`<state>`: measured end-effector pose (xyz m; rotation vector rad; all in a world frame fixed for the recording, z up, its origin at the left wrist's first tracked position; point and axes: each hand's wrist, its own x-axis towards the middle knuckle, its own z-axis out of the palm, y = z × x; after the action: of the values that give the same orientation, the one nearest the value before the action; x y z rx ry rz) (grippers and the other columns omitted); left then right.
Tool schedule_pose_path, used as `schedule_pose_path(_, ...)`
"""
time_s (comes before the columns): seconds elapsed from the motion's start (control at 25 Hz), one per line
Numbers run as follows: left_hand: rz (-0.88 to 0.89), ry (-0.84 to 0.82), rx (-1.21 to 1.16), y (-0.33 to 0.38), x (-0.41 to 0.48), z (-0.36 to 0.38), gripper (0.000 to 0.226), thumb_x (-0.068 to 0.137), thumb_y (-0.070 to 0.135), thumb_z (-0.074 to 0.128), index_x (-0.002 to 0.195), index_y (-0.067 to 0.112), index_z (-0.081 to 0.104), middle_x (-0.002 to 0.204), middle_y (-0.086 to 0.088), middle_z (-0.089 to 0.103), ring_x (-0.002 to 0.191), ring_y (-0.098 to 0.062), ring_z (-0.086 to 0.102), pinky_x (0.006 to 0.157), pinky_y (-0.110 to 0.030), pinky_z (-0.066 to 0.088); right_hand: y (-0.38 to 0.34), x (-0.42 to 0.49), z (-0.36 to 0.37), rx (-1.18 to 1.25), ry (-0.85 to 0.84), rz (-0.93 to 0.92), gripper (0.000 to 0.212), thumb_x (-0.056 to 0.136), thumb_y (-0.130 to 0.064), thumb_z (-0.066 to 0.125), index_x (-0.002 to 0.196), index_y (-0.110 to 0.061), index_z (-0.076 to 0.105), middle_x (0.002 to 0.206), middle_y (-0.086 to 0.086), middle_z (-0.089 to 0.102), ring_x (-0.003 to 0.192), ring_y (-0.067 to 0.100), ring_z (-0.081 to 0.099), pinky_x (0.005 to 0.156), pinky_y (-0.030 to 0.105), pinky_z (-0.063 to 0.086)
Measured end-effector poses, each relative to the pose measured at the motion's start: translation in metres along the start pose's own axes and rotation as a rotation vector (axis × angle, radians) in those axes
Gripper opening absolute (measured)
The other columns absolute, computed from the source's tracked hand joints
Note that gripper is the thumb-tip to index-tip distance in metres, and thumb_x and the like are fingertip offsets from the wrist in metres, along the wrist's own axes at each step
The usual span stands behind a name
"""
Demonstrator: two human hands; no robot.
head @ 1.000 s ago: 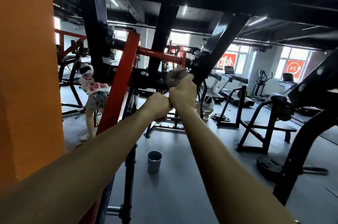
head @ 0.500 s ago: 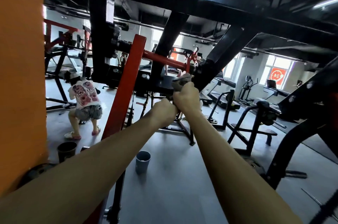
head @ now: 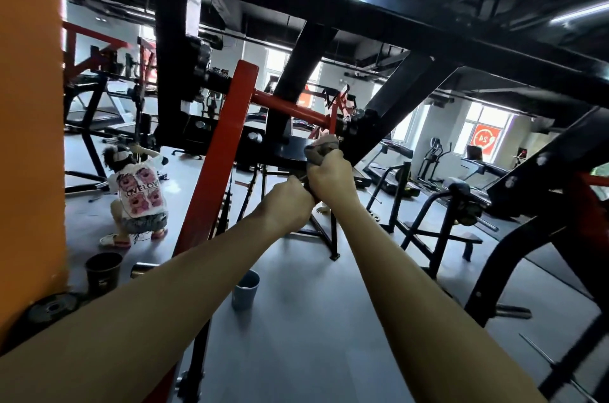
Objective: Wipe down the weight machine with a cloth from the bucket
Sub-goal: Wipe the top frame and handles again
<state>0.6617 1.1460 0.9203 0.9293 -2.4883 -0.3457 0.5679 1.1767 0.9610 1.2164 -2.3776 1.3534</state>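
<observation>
1. Head view: right grip (head: pixel 331 177) and left grip (head: pixel 286 201) stay curled tight on the cloth (head: pixel 321 147), barely shifted.
2. The cloth sits bunched against the weight machine (head: pixel 230 139), high above the bucket (head: pixel 245 287) on the floor.
3. This is probably wringing, so no fresh wiping progress.

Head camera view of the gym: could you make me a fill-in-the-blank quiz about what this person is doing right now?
1. The left hand and right hand both grip the ____.
2. The slanted beam left of the hands is painted ____.
3. The blue-grey bucket stands on the ____.
Missing words: cloth; red; floor.
</observation>
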Motion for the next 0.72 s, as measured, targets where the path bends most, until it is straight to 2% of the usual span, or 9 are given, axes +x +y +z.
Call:
schedule_pose_path(0.12,0.000,0.014,0.010,-0.001,0.003,0.000,0.023,0.100,0.003,0.045,0.120,-0.003,0.054,0.120,-0.025,0.059,0.108,-0.041,0.063,0.071,-0.035,0.045,-0.010,0.015,-0.009,0.009,-0.038,-0.030,0.022,0.098,-0.014,0.053,0.111,-0.001,0.066,0.109,0.017,0.068,0.085,0.028,0.059,0.072,0.029,0.043)
schedule_pose_path(0.2,-0.011,0.034,-0.067,-0.003,0.004,0.001,0.027,0.100,0.003,0.044,0.123,-0.004,0.056,0.120,-0.024,0.062,0.108,-0.039,0.064,0.072,-0.033,0.044,-0.017,0.023,-0.011,0.023,-0.009,-0.009,0.020,0.099,-0.014,0.051,0.105,-0.001,0.064,0.105,0.016,0.066,0.085,0.028,0.058,0.072,0.032,0.045)
schedule_pose_path(0.28,0.032,0.038,-0.093,-0.007,0.006,0.004,0.030,0.102,0.012,0.045,0.125,0.000,0.060,0.122,-0.021,0.065,0.108,-0.036,0.064,0.074,-0.030,0.044,-0.012,0.022,-0.008,0.052,-0.022,0.012,0.029,0.102,-0.023,0.048,0.112,0.001,0.059,0.108,0.017,0.066,0.092,0.033,0.062,0.074,0.035,0.047)
schedule_pose_path(0.36,0.035,0.075,-0.121,-0.008,0.007,0.005,0.031,0.104,0.023,0.047,0.123,0.001,0.059,0.119,-0.021,0.066,0.107,-0.038,0.064,0.079,-0.035,0.049,-0.001,0.010,-0.008,0.033,-0.109,0.016,0.042,0.104,-0.036,0.045,0.121,0.000,0.059,0.112,0.018,0.066,0.097,0.036,0.063,0.078,0.037,0.049)
schedule_pose_path(0.44,0.016,0.141,-0.108,-0.005,0.007,0.003,0.030,0.102,0.029,0.052,0.117,0.003,0.051,0.115,-0.021,0.066,0.102,-0.041,0.064,0.072,-0.038,0.047,0.010,-0.001,-0.013,-0.030,-0.114,-0.016,0.050,0.105,-0.045,0.043,0.115,-0.002,0.065,0.112,0.017,0.063,0.094,0.038,0.063,0.082,0.042,0.052)
schedule_pose_path(0.52,0.041,0.216,-0.074,0.005,0.007,-0.007,0.030,0.100,0.029,0.051,0.115,0.003,0.044,0.115,-0.022,0.060,0.102,-0.044,0.062,0.071,-0.040,0.042,0.011,-0.007,-0.027,-0.100,0.030,-0.093,0.046,0.104,-0.043,0.045,0.111,-0.003,0.065,0.115,0.015,0.056,0.094,0.038,0.062,0.080,0.044,0.052)
schedule_pose_path(0.6,0.086,0.283,-0.083,0.018,0.008,-0.020,0.028,0.100,0.024,0.045,0.116,0.001,0.044,0.118,-0.022,0.051,0.106,-0.045,0.057,0.075,-0.045,0.042,0.004,-0.010,-0.045,-0.119,0.236,-0.193,0.025,0.100,-0.023,0.054,0.119,-0.006,0.056,0.112,0.011,0.057,0.091,0.032,0.061,0.074,0.039,0.047)
schedule_pose_path(0.64,0.097,0.308,-0.107,0.026,0.011,-0.025,0.029,0.100,0.023,0.044,0.118,0.000,0.043,0.120,-0.023,0.050,0.107,-0.045,0.055,0.077,-0.046,0.043,0.001,-0.010,-0.054,-0.098,0.308,-0.266,0.029,0.095,-0.013,0.057,0.122,-0.010,0.049,0.107,0.009,0.061,0.086,0.030,0.061,0.070,0.038,0.047)
schedule_pose_path(0.72,0.098,0.343,-0.143,0.042,0.020,-0.035,0.035,0.100,0.026,0.046,0.122,0.000,0.041,0.124,-0.023,0.047,0.110,-0.044,0.053,0.080,-0.046,0.043,-0.002,-0.008,-0.070,-0.101,0.391,-0.440,0.034,0.089,-0.005,0.058,0.117,-0.017,0.043,0.096,0.004,0.064,0.074,0.024,0.060,0.061,0.035,0.047)
